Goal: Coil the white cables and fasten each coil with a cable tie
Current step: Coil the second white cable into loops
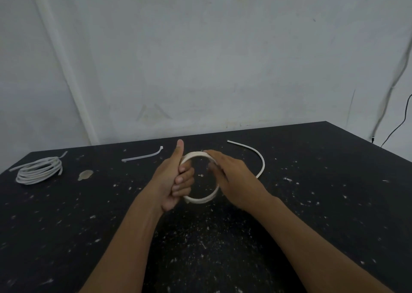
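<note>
A white cable coil (pixel 201 200) of a few turns stands roughly upright in the middle of the dark, speckled surface (pixel 312 203), between the two hands. The left hand (pixel 174 181) grips its left side: the fingers are curled tightly round the turns and the thumb sticks straight up, clear of the cable. The right hand (pixel 231 176) lies over the coil's right and upper side with its fingers fairly straight and close together, laid along the turns; its fingertips are blurred, so whether the grip closes under the cable cannot be told. From beneath the right hand the cable's loose tail (pixel 259 159) curves out to the right and back toward the far edge of the surface, where its cut end lies flat.

Just left of the left thumb, a white cable tie (pixel 142 155) lies flat and apart from the hands, its far end bent upward. Well apart, near the left edge of the surface, a second coil (pixel 39 171) lies flat, with a tie tail sticking out at its far side. A pale smudge (pixel 85 175) marks the surface beside it.
</note>
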Tool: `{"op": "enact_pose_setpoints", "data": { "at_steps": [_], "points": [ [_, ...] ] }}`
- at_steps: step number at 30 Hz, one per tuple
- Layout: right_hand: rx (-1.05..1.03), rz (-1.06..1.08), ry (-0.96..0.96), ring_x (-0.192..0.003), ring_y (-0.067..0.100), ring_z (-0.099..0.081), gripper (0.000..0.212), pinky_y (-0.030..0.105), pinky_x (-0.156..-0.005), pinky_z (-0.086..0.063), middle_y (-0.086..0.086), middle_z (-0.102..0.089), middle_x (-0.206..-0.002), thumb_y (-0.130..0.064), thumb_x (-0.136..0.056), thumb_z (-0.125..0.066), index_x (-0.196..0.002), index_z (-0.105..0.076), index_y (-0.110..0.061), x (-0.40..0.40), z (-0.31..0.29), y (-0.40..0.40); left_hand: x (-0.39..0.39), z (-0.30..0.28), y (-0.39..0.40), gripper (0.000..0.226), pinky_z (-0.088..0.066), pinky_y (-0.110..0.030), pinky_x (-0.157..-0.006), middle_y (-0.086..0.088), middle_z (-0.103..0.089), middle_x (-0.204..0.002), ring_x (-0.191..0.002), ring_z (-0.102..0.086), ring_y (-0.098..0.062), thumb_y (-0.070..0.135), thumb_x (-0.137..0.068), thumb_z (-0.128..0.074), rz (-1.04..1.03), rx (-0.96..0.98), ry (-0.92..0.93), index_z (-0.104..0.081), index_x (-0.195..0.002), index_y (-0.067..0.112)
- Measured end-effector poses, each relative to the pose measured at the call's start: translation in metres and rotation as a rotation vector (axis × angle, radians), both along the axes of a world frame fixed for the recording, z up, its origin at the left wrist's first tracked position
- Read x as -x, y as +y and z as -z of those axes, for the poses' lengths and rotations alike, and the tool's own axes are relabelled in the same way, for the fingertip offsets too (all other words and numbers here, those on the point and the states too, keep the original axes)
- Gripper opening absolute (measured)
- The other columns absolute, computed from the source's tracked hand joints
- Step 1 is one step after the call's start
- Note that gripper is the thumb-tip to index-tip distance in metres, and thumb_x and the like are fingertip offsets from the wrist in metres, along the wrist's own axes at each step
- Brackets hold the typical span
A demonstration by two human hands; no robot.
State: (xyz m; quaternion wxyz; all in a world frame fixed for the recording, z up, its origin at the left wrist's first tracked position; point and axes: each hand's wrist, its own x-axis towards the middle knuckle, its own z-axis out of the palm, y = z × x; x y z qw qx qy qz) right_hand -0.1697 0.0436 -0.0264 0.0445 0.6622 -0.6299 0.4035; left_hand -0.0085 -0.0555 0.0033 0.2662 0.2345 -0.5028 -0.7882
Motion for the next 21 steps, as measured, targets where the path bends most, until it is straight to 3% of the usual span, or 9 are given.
{"op": "enact_pose_setpoints", "data": {
  "at_steps": [3, 5, 9, 12, 15, 19, 21],
  "points": [
    [0.075, 0.027, 0.006, -0.094, 0.024, -0.068, 0.039, 0.046, -0.085, -0.058, 0.009, -0.074, -0.11, -0.009, -0.108, -0.052, -0.147, -0.056, -0.008, 0.003, 0.005, 0.0, 0.007, 0.005, 0.003, 0.067, -0.02, -0.023, -0.035, -0.001, -0.033, -0.046, -0.036, -0.025, -0.013, 0.065, -0.1, -0.041, -0.217, 0.212, -0.145, -0.049, -0.058, 0.014],
    [0.104, 0.015, -0.044, -0.084, 0.022, -0.068, 0.038, 0.041, -0.078, -0.059, 0.008, -0.074, -0.106, -0.008, -0.108, -0.052, -0.146, -0.058, -0.008, 0.002, 0.008, 0.0, 0.008, 0.005, 0.002, 0.062, -0.02, -0.023, -0.036, -0.002, -0.033, -0.047, -0.038, -0.025, -0.013, 0.062, -0.102, -0.042, -0.195, 0.249, -0.156, -0.048, -0.062, 0.014],
    [0.141, -0.007, -0.147, -0.073, 0.009, -0.062, 0.037, 0.035, -0.072, -0.057, 0.002, -0.07, -0.096, -0.004, -0.108, -0.051, -0.14, -0.064, -0.016, 0.007, 0.015, -0.003, 0.002, 0.001, 0.002, 0.056, -0.018, -0.022, -0.033, 0.003, -0.025, -0.042, -0.034, -0.017, -0.009, 0.054, -0.105, -0.042, 0.183, 0.045, -0.036, -0.041, -0.061, 0.019],
    [0.126, -0.06, -0.243, -0.077, 0.012, -0.067, 0.037, 0.031, -0.072, -0.057, -0.003, -0.07, -0.091, -0.007, -0.109, -0.052, -0.139, -0.065, -0.025, 0.01, 0.017, -0.003, 0.0, -0.002, 0.003, 0.051, -0.013, -0.024, -0.037, 0.006, -0.025, -0.04, -0.038, -0.01, -0.01, 0.046, -0.106, -0.041, 0.358, -0.027, 0.012, -0.042, -0.063, 0.019],
    [0.146, -0.092, -0.301, -0.081, 0.014, -0.07, 0.038, 0.031, -0.073, -0.057, -0.007, -0.072, -0.09, -0.005, -0.106, -0.057, -0.136, -0.069, -0.025, 0.009, 0.016, -0.003, -0.004, -0.003, 0.0, 0.05, -0.009, -0.023, -0.038, 0.007, -0.026, -0.04, -0.038, -0.01, -0.009, 0.044, -0.105, -0.043, 0.337, -0.084, 0.049, -0.04, -0.061, 0.02],
    [0.21, -0.079, -0.344, -0.076, 0.017, -0.071, 0.034, 0.042, -0.069, -0.06, -0.002, -0.075, -0.089, -0.004, -0.104, -0.06, -0.134, -0.071, -0.017, 0.01, 0.018, -0.005, -0.007, -0.006, -0.002, 0.043, -0.025, -0.019, -0.033, 0.006, -0.033, -0.044, -0.033, -0.025, -0.005, 0.04, -0.103, -0.047, 0.269, -0.025, 0.021, -0.054, -0.069, 0.015],
    [0.252, -0.038, -0.331, -0.077, 0.015, -0.073, 0.034, 0.043, -0.071, -0.06, -0.003, -0.077, -0.091, -0.002, -0.102, -0.064, -0.134, -0.071, -0.012, 0.012, 0.021, -0.007, -0.008, -0.006, -0.003, 0.04, -0.025, -0.018, -0.033, 0.007, -0.032, -0.044, -0.033, -0.026, -0.004, 0.038, -0.103, -0.048, 0.262, -0.042, 0.033, -0.059, -0.075, 0.013]
  ]
}}
